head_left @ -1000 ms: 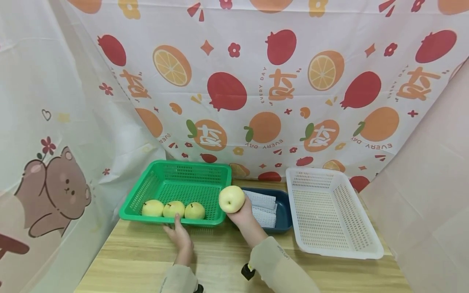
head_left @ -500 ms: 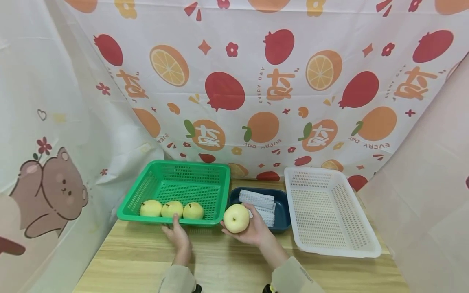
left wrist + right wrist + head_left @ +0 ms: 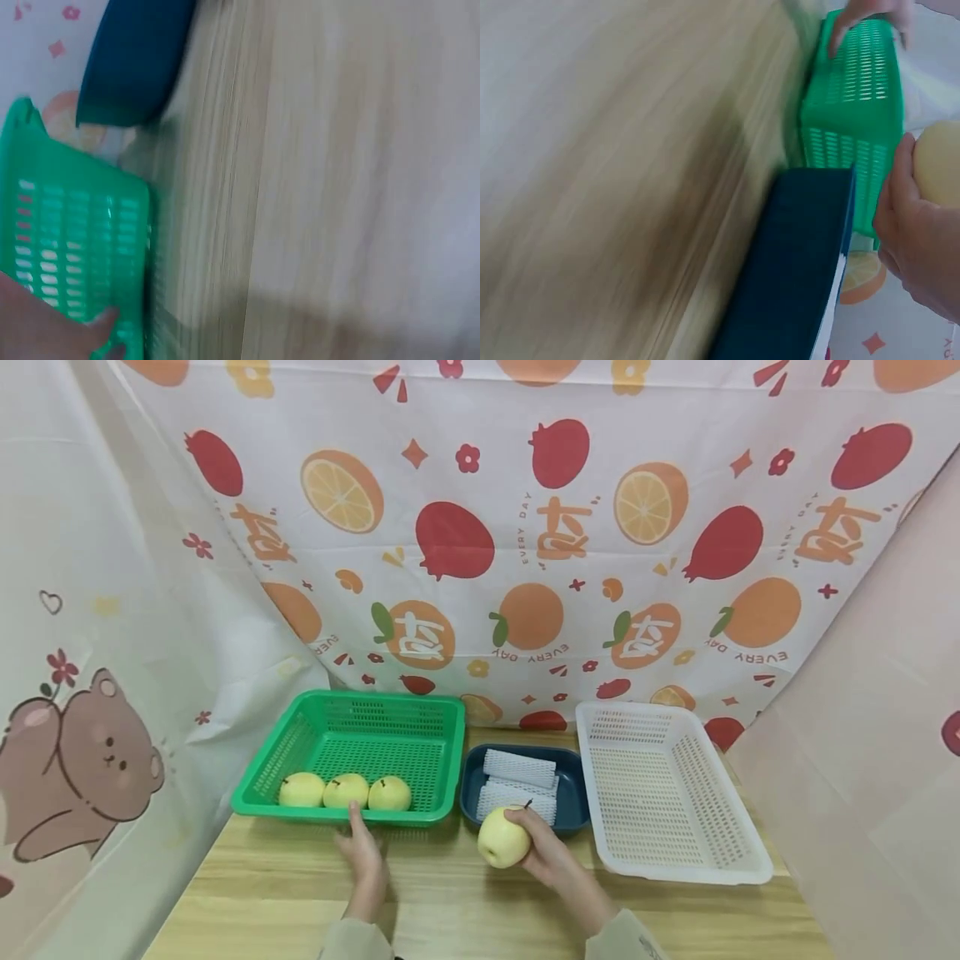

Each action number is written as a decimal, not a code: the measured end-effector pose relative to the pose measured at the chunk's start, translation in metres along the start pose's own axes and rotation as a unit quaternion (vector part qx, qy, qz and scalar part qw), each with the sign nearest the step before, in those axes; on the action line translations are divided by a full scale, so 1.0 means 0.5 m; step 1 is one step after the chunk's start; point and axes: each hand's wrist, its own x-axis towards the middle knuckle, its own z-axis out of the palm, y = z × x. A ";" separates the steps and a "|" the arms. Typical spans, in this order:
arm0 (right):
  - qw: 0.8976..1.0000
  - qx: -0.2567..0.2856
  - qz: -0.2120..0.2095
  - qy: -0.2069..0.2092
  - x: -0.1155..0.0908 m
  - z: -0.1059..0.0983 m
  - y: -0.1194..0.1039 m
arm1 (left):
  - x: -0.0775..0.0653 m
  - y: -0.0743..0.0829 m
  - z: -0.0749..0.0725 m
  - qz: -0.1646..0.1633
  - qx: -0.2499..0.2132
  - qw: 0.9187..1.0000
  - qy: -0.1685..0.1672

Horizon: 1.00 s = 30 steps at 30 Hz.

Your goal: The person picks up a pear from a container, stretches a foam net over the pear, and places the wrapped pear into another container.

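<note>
My right hand (image 3: 553, 858) grips a round pale-yellow pear (image 3: 501, 839) in front of the small dark-blue tray (image 3: 573, 822). The pear is tilted, its stem end toward the hand and its blossom end facing the lower left. My left hand (image 3: 365, 860) is at the front of the green basket (image 3: 442, 760), thumb up at the rim and fingers loose by the outer wall. Inside that basket, three more pears (image 3: 347, 792) stand in a row along the front. White foam net sleeves (image 3: 519, 768) lie in the blue tray.
To the right of the blue tray stands a white perforated basket (image 3: 660, 802) with nothing in it. All three containers rest on a light wooden table (image 3: 457, 914). A fruit-print curtain (image 3: 480, 635) hangs right behind them, and pale cloths flank both sides.
My right hand has brought the pear from the green basket's right edge down and right to before the blue tray, turning it over. The left hand stays at the basket's front.
</note>
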 end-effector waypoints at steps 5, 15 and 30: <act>0.997 -0.059 -0.030 0.041 -0.012 -0.013 0.012 | -0.060 -0.014 0.010 -0.015 -0.002 0.999 -0.030; 0.982 -0.157 -0.070 0.072 -0.026 -0.029 0.028 | -0.174 -0.090 0.058 -0.009 0.111 0.971 -0.210; 0.957 -0.268 -0.080 0.084 -0.044 -0.055 0.053 | -0.208 -0.104 0.080 0.022 0.241 0.836 -0.492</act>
